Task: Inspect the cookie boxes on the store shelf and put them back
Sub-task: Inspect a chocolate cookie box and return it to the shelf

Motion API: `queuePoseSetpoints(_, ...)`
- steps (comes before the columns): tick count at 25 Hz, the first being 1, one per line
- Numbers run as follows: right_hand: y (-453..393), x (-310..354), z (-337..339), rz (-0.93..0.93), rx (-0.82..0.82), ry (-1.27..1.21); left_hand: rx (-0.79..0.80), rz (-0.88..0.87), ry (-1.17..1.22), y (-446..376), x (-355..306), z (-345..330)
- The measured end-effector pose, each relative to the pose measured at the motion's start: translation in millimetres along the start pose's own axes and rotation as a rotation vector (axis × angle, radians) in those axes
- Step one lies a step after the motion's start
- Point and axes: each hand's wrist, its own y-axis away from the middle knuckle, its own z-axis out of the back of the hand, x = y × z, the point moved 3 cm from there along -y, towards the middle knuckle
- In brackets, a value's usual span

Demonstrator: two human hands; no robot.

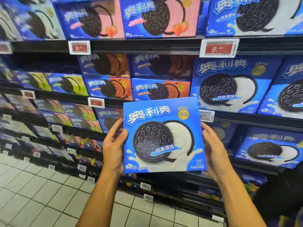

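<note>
The fingers (118,126) of the left hand (113,151) curl behind the left edge of a blue cookie box (164,136), the thumb lying on its front face near the 9 o'clock side. The right hand (213,153) grips the opposite edge at 3 o'clock, its fingers mostly hidden behind the cardboard, so how far they wrap cannot be told. Both hands hold the one box between them, clear of the shelves, at the middle of the view.

The box is nearly square, with no plain long axis. It stands upright with its printed front facing the camera, the lettering toward 12 o'clock and the top leaning slightly toward 11 o'clock.

From the left, blurred boxes fill the shelf (147,45) rows. At 12 o'clock stand two pink-and-blue strawberry boxes (157,17). Beneath them are four orange-and-blue boxes (160,89), stacked two over two. At 2 o'clock stands a matching blue box (232,84) with another partly cut off beside it. Two red price tags (218,48) with readable digits hang on the upper rail. The tiled floor (32,194) shows at 7 o'clock.
</note>
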Motion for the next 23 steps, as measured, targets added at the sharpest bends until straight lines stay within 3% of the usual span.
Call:
queuePoseSetpoints(2,11,-22,-21,-0.013,0.011,0.051,0.027,0.027,-0.01,-11,-9,16)
queuePoseSetpoints(6,26,-47,-53,0.028,-0.139,0.086,0.155,0.088,-0.011,-31,-26,45)
queuePoseSetpoints(10,44,-60,-83,0.125,-0.157,0.043,0.27,0.183,0.209,-40,-40,74)
queuePoseSetpoints(13,55,-64,-104,0.157,-0.177,0.033,0.335,0.253,0.191,-39,-45,93)
queuePoseSetpoints(18,71,-76,-127,0.174,-0.246,0.032,0.284,0.36,0.079,-33,-45,120)
queuePoseSetpoints(23,87,-84,-137,0.172,-0.256,0.039,0.362,0.421,0.163,-29,-47,140)
